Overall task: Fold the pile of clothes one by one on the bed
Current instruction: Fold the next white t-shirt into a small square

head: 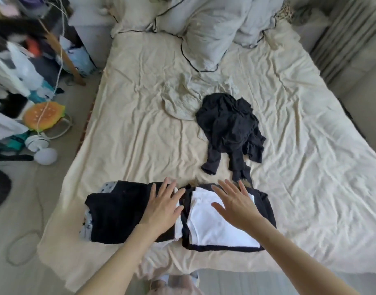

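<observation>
Flat, both hands spread: left hand (163, 206), right hand (236, 204) over smooth white folded garment (212, 226).

The cream cotton-like bed sheet (140, 124) looks matt and heavily creased. The crumpled black cloth garment (229, 122) appears soft, the folded white cloth top (206, 222) smooth.

A folded white garment (216, 220) lies flat on a folded black garment (265, 207), directly under the right hand (236, 203), whose fingers are spread. Under the left hand (163, 207) lies another folded black stack (116, 213). Beyond both hands, a crumpled black garment (229, 124) and a rumpled pale one (182, 99) lie unfolded on the bed (310, 167).
</observation>
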